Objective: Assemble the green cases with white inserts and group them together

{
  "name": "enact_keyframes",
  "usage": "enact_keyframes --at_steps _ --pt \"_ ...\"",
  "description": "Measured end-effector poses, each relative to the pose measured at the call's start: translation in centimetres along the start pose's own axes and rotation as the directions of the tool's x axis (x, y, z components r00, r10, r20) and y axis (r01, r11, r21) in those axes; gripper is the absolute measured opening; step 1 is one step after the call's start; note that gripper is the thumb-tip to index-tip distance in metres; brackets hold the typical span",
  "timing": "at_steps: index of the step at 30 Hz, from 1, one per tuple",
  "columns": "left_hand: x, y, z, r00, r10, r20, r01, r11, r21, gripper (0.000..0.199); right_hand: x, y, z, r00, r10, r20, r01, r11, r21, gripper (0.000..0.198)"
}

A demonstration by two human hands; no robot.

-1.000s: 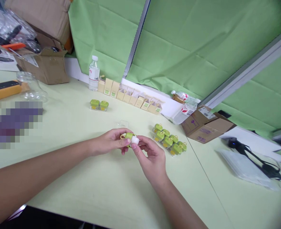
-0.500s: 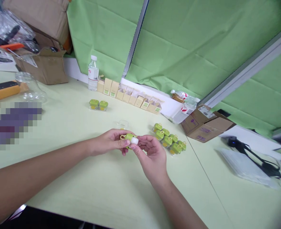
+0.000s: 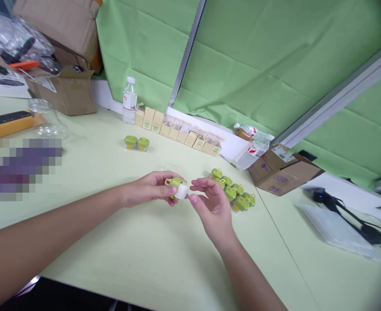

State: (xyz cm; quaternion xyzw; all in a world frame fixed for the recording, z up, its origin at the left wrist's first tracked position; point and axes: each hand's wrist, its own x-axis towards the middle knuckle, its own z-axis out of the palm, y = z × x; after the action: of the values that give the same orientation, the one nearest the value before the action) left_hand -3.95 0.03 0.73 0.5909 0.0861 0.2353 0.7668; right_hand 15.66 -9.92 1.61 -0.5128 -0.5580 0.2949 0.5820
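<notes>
My left hand [image 3: 149, 189] pinches a small green case [image 3: 174, 183] between thumb and fingers, above the table. The case has a pale ring loop at its left end, and a smooth white rounded body [image 3: 181, 191] sticks out of its right end. Just to the right of it, my right hand [image 3: 213, 203] is open, thumb and fingers apart, with nothing in it. Behind my left hand lies a clear plastic piece [image 3: 169, 166], partly hidden. A group of several green cases [image 3: 231, 192] in clear packs lies beyond my right hand.
Two more green cases [image 3: 136, 142] in clear packs sit at the back left. A row of small beige boxes [image 3: 177, 129] lines the rear edge beside a water bottle [image 3: 130, 101]. Cardboard boxes [image 3: 279, 170] stand right and left. Right lies a clear plastic bag [image 3: 332, 231].
My right hand has come off the white body and moved a little right, its fingers parting. My left hand keeps hold of the green case; more of the white body shows.
</notes>
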Motion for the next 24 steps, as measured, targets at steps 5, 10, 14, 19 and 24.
enact_keyframes --at_steps 5,10,14,19,24 --pt "-0.1 0.0 0.0 0.999 0.000 0.039 0.000 1.000 -0.018 0.044 0.4 1.0 -0.5 0.994 0.043 -0.101 -0.061 0.982 -0.178 0.017" --pt "-0.1 0.0 -0.1 1.000 -0.003 0.025 0.004 1.000 -0.023 0.042 -0.1 0.1 0.0 1.000 -0.004 0.026 0.004 1.000 -0.028 0.036" --pt "-0.1 0.1 0.0 1.000 -0.014 -0.005 0.014 0.999 -0.033 0.043 0.4 0.8 -0.2 0.996 0.047 -0.076 -0.052 0.997 -0.065 0.039" --pt "-0.1 0.3 0.2 0.999 -0.023 0.023 0.025 0.997 -0.070 0.043 0.8 1.0 -0.6 0.990 0.071 -0.121 -0.076 0.996 -0.038 0.023" --pt "0.0 -0.1 0.1 0.999 -0.034 0.020 0.036 0.994 -0.105 0.037 -0.4 -0.5 0.5 0.998 0.027 0.064 -0.029 0.999 0.026 0.025"
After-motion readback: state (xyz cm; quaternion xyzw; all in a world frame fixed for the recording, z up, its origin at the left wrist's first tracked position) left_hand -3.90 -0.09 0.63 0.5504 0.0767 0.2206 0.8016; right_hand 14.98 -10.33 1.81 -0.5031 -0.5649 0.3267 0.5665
